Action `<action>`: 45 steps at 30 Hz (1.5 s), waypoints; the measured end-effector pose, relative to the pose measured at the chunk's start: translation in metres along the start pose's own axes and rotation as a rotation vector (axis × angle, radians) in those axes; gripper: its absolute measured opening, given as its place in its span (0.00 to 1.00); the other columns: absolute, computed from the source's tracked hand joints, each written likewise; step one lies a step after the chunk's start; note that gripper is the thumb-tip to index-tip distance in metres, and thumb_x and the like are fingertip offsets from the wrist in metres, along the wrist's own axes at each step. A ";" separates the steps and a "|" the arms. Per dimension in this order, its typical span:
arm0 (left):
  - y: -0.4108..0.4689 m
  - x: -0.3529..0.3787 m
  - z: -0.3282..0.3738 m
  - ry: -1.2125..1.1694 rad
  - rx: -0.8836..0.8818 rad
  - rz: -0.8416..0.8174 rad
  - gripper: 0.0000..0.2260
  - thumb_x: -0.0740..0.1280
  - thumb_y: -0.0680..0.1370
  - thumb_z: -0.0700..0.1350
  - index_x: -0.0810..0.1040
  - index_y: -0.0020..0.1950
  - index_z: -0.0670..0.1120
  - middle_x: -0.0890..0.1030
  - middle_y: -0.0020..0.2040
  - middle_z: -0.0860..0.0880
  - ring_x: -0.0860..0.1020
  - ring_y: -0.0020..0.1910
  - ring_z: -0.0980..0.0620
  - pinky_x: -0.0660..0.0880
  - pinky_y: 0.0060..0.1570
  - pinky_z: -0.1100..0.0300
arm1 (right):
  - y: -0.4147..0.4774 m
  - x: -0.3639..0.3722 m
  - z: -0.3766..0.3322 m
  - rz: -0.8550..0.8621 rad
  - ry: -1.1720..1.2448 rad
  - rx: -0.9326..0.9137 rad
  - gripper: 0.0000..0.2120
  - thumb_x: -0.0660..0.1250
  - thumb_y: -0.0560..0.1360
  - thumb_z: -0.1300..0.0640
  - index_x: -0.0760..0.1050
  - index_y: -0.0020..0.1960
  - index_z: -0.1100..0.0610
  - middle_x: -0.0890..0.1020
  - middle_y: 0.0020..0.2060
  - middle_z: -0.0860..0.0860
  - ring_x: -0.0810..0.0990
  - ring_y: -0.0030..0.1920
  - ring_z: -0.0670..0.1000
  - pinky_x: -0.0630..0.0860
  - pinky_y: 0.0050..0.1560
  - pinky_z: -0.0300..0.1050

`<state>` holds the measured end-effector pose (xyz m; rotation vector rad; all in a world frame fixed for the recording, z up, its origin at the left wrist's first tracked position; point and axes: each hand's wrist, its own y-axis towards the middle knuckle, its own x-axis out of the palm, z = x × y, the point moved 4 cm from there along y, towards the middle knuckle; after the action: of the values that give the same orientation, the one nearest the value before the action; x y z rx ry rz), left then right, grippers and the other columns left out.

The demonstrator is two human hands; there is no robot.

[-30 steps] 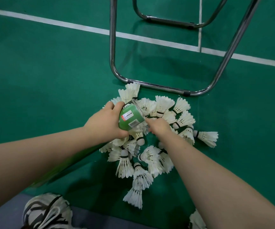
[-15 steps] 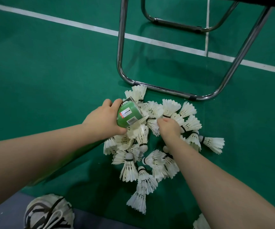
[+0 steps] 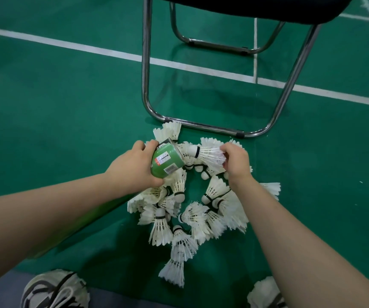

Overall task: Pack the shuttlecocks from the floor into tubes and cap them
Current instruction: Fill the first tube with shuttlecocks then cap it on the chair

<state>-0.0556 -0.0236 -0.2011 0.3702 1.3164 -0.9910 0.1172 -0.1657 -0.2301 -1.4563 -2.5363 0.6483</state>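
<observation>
My left hand [image 3: 132, 167] grips a green tube [image 3: 165, 162] near its open end, the tube slanting back under my forearm. My right hand [image 3: 235, 162] pinches the feather skirt of one white shuttlecock [image 3: 205, 153], whose cork tip points left at the tube's mouth, just short of it. Below both hands a pile of several white shuttlecocks [image 3: 192, 218] lies scattered on the green floor [image 3: 57, 107].
A chair's chrome frame [image 3: 203, 126] stands on the floor just beyond the pile, its dark seat at the top edge. White court lines cross the floor behind it. My shoes [image 3: 54, 290] show at the bottom edge, left and right.
My right hand has lifted a shuttlecock out of the pile and brought its cork up to the tube's mouth. The left hand has kept hold of the tube, tilting its mouth toward the right hand.
</observation>
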 end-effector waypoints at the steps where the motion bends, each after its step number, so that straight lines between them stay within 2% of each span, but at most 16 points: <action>1: -0.001 0.000 0.002 0.002 0.008 0.000 0.38 0.72 0.66 0.59 0.58 0.70 0.52 0.68 0.54 0.49 0.75 0.44 0.49 0.79 0.41 0.53 | -0.001 0.000 -0.002 -0.035 -0.022 -0.008 0.15 0.57 0.72 0.67 0.58 0.30 0.55 0.61 0.29 0.49 0.57 0.29 0.47 0.57 0.27 0.36; 5: -0.002 0.002 0.011 0.003 0.037 -0.016 0.38 0.72 0.66 0.58 0.58 0.70 0.53 0.68 0.54 0.49 0.75 0.44 0.50 0.79 0.41 0.54 | -0.008 0.012 -0.017 -0.309 -0.244 -0.120 0.14 0.58 0.74 0.65 0.64 0.31 0.57 0.67 0.31 0.51 0.64 0.31 0.48 0.64 0.33 0.39; 7: -0.003 0.004 0.015 0.020 0.057 -0.030 0.38 0.72 0.66 0.59 0.57 0.70 0.53 0.68 0.55 0.49 0.75 0.45 0.49 0.79 0.42 0.53 | -0.013 0.023 -0.022 -0.483 -0.387 -0.156 0.12 0.59 0.77 0.59 0.70 0.35 0.58 0.73 0.35 0.54 0.70 0.37 0.51 0.72 0.44 0.48; 9: -0.004 0.005 0.019 0.038 0.077 -0.033 0.39 0.72 0.66 0.59 0.57 0.70 0.53 0.68 0.55 0.48 0.75 0.46 0.49 0.79 0.43 0.52 | -0.019 0.033 -0.023 -0.604 -0.534 -0.147 0.13 0.59 0.78 0.51 0.76 0.41 0.56 0.79 0.43 0.51 0.76 0.45 0.51 0.73 0.56 0.53; 12: -0.003 0.004 0.023 0.025 0.089 -0.015 0.38 0.72 0.65 0.58 0.58 0.70 0.52 0.68 0.55 0.49 0.75 0.45 0.49 0.78 0.43 0.53 | -0.024 0.041 -0.020 -0.682 -0.623 -0.013 0.25 0.57 0.72 0.33 0.76 0.59 0.47 0.80 0.57 0.47 0.76 0.59 0.51 0.70 0.62 0.55; 18: -0.003 0.002 0.020 -0.008 0.082 -0.015 0.39 0.73 0.66 0.58 0.57 0.70 0.52 0.67 0.56 0.49 0.74 0.46 0.49 0.76 0.43 0.55 | -0.041 0.051 -0.024 -0.958 -0.560 0.010 0.19 0.65 0.69 0.57 0.75 0.59 0.56 0.79 0.58 0.51 0.75 0.61 0.52 0.67 0.65 0.49; 23: -0.006 0.011 0.018 0.047 0.147 -0.020 0.38 0.72 0.66 0.60 0.59 0.70 0.52 0.69 0.55 0.48 0.75 0.46 0.48 0.77 0.44 0.52 | -0.048 0.063 -0.013 -0.987 -0.628 0.031 0.10 0.65 0.70 0.66 0.74 0.51 0.60 0.77 0.39 0.50 0.74 0.39 0.48 0.72 0.43 0.42; 29: -0.010 0.022 0.002 0.097 0.156 -0.062 0.36 0.71 0.66 0.60 0.61 0.69 0.54 0.69 0.55 0.50 0.71 0.42 0.51 0.73 0.39 0.58 | -0.045 0.080 0.020 -1.075 -0.557 0.140 0.16 0.67 0.68 0.61 0.75 0.55 0.59 0.78 0.50 0.55 0.75 0.50 0.51 0.71 0.62 0.52; 32: -0.006 0.022 -0.004 0.134 0.163 -0.052 0.35 0.70 0.66 0.60 0.61 0.69 0.54 0.69 0.54 0.50 0.72 0.44 0.50 0.73 0.39 0.58 | -0.039 0.087 0.027 -0.901 -0.484 0.138 0.19 0.69 0.64 0.52 0.75 0.53 0.58 0.81 0.46 0.54 0.79 0.46 0.51 0.75 0.55 0.50; 34: 0.001 0.016 -0.005 0.098 0.150 -0.017 0.35 0.71 0.66 0.60 0.62 0.69 0.53 0.69 0.54 0.49 0.74 0.45 0.49 0.75 0.40 0.57 | -0.027 0.086 0.017 -0.646 -0.291 0.077 0.13 0.65 0.72 0.50 0.77 0.47 0.60 0.81 0.41 0.53 0.79 0.41 0.51 0.76 0.45 0.45; 36: 0.006 0.010 -0.006 0.051 0.122 -0.006 0.38 0.71 0.65 0.60 0.59 0.70 0.53 0.68 0.55 0.49 0.74 0.45 0.49 0.77 0.41 0.55 | -0.011 0.077 0.008 -0.368 -0.051 0.039 0.15 0.59 0.77 0.52 0.77 0.41 0.60 0.81 0.35 0.52 0.79 0.38 0.51 0.75 0.43 0.44; 38: 0.007 0.008 -0.007 0.037 0.097 -0.011 0.39 0.71 0.66 0.61 0.57 0.71 0.53 0.68 0.56 0.49 0.74 0.45 0.50 0.78 0.43 0.53 | 0.001 0.066 0.007 -0.147 -0.021 -0.014 0.15 0.58 0.78 0.54 0.76 0.37 0.58 0.80 0.33 0.51 0.77 0.36 0.50 0.73 0.40 0.41; 40: 0.005 0.010 -0.008 0.029 0.085 -0.023 0.40 0.70 0.66 0.61 0.56 0.72 0.53 0.67 0.57 0.49 0.73 0.46 0.50 0.78 0.44 0.53 | 0.014 0.057 0.011 -0.041 -0.348 -0.145 0.09 0.60 0.76 0.56 0.77 0.43 0.56 0.79 0.39 0.50 0.75 0.39 0.48 0.71 0.41 0.42; 41: 0.004 0.011 -0.009 0.024 0.083 -0.031 0.40 0.70 0.66 0.61 0.56 0.72 0.53 0.67 0.57 0.49 0.72 0.46 0.51 0.77 0.44 0.54 | 0.019 0.056 0.015 -0.050 -0.610 -0.225 0.08 0.60 0.76 0.57 0.77 0.51 0.54 0.79 0.47 0.50 0.76 0.47 0.49 0.72 0.46 0.43; 43: 0.003 0.013 -0.011 0.013 0.083 -0.037 0.40 0.70 0.66 0.61 0.56 0.72 0.53 0.67 0.57 0.49 0.71 0.46 0.51 0.77 0.44 0.55 | 0.028 0.059 0.026 -0.150 -1.063 -0.353 0.20 0.60 0.75 0.59 0.69 0.66 0.51 0.73 0.65 0.49 0.67 0.65 0.53 0.66 0.62 0.50; 45: 0.005 0.012 -0.014 0.005 0.078 -0.035 0.40 0.70 0.67 0.61 0.56 0.73 0.53 0.67 0.57 0.49 0.72 0.46 0.51 0.77 0.44 0.54 | 0.030 0.067 0.036 -0.240 -1.319 -0.420 0.26 0.61 0.75 0.60 0.63 0.71 0.49 0.63 0.72 0.48 0.56 0.72 0.54 0.58 0.68 0.55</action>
<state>-0.0611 -0.0153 -0.2172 0.4102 1.2953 -1.0734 0.0944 -0.1065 -0.2811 -0.7993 -3.9184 1.4387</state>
